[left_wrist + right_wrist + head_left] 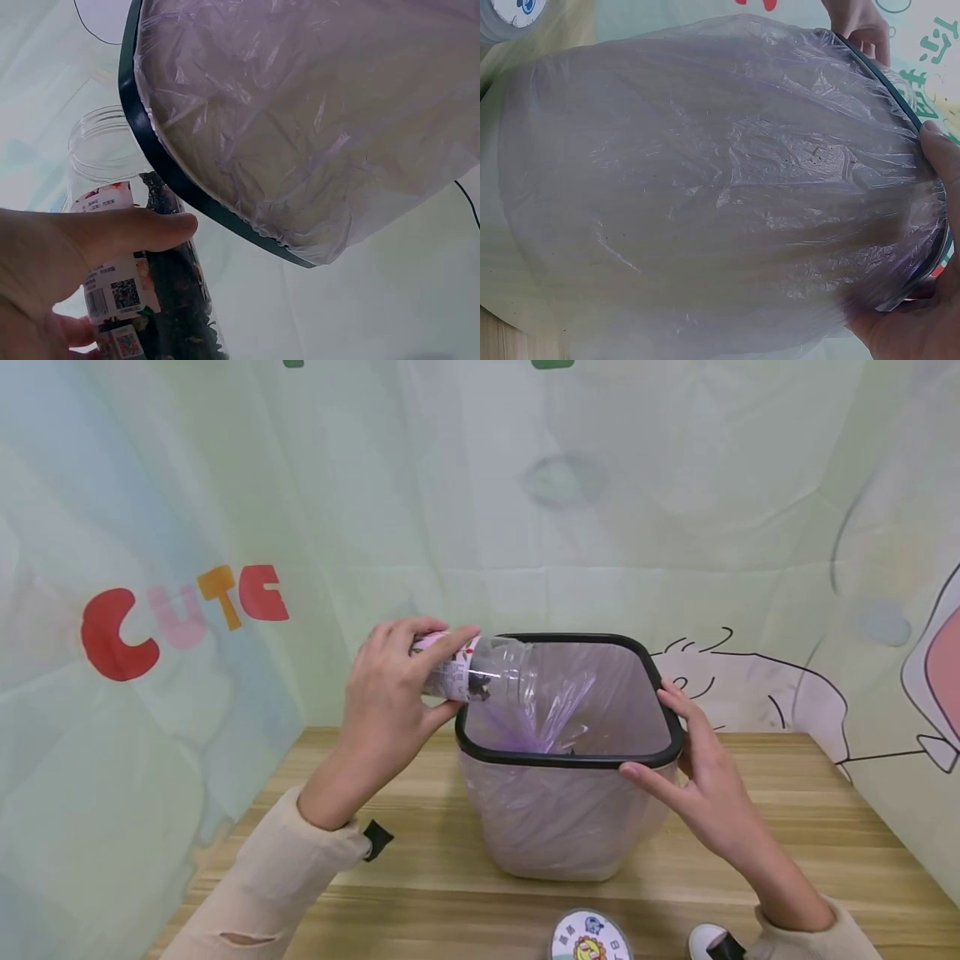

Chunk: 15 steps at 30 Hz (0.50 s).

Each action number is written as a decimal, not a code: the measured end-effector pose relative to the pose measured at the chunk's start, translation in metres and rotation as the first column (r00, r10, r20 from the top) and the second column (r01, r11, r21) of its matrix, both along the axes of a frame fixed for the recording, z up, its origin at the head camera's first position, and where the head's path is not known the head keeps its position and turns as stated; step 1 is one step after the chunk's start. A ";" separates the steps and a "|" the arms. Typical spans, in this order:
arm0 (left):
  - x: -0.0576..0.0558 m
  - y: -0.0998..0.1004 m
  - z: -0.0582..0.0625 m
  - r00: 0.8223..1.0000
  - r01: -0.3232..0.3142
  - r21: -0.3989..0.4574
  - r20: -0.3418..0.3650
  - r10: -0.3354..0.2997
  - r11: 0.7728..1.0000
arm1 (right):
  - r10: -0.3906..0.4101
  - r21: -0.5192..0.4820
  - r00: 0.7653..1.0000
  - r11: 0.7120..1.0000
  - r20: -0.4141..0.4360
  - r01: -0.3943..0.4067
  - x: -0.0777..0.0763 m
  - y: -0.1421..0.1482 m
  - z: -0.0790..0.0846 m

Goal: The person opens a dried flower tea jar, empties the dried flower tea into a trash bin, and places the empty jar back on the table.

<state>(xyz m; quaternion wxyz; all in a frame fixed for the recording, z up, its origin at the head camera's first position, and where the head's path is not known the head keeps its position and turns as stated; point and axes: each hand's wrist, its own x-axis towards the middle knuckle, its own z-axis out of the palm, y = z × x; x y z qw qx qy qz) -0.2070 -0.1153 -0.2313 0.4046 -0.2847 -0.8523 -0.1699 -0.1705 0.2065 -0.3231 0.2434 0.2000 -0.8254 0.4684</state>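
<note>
My left hand (386, 693) grips a clear screw-neck jar (124, 289) with a printed label, tipped over sideways. Its uncapped mouth points over the inside of a trash bin (555, 827). Dark dried pieces lie along the jar's lower side in the left wrist view. The bin stands upright, with a black rim (547, 758) and a thin purple plastic liner (558, 718) stretched over it. My right hand (708, 785) holds the bin's right front corner, thumb on the front rim and fingers along the right side. The bin's bottom inside is hidden.
A round lid or container top with a cartoon sun (590, 939) sits on the wooden table (405, 902) at the front edge of view. Behind the table hangs a pale green printed backdrop (420, 510). A black strap piece (377, 841) sticks out at my left cuff.
</note>
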 end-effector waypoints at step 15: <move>-0.004 0.003 -0.001 0.998 0.008 -0.050 -0.068 -0.011 0.999 | 0.000 0.004 1.000 1.000 0.009 0.000 0.000 0.001 -0.001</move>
